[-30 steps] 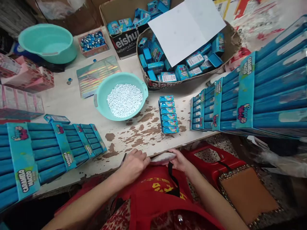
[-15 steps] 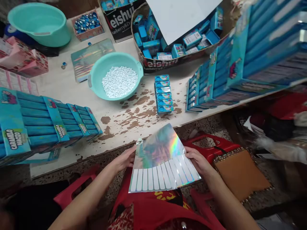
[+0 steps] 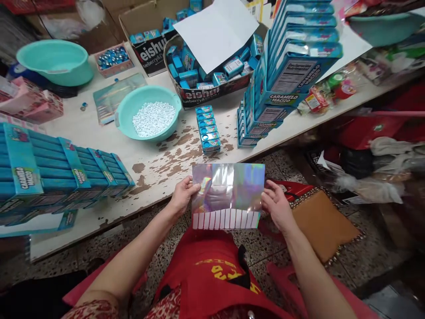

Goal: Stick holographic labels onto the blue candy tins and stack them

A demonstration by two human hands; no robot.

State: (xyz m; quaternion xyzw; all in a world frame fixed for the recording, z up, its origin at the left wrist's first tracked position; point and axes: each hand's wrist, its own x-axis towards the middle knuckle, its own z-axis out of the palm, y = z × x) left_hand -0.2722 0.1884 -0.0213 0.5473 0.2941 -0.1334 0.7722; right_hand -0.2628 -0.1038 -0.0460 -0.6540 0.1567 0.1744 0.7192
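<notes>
A shiny holographic sticker sheet (image 3: 229, 188) hangs in front of me, past the table's front edge, with a row of pale strips along its lower side. My left hand (image 3: 183, 195) pinches its left edge, the thumb on top. At the right edge my right hand (image 3: 275, 204) grips it between thumb and fingers. Just beyond the sheet, a row of small blue tins (image 3: 208, 128) stands on the worn white table (image 3: 159, 177). Left of the tins sits a turquoise basin (image 3: 124, 117) with white candies (image 3: 154, 118) in it.
Blue display boxes are stacked at left (image 3: 49, 168) and right (image 3: 282, 79). Behind stands a carton (image 3: 212, 95) of blue tins, with a white paper (image 3: 215, 33) across it. Another holographic sheet (image 3: 113, 95) lies beside the basin. A brown-seated chair (image 3: 323, 226) is at my right.
Both hands have raised the sticker sheet and levelled it from a tilt, so its top edge now runs nearly straight across. My view has shifted, showing more of the table's right end.
</notes>
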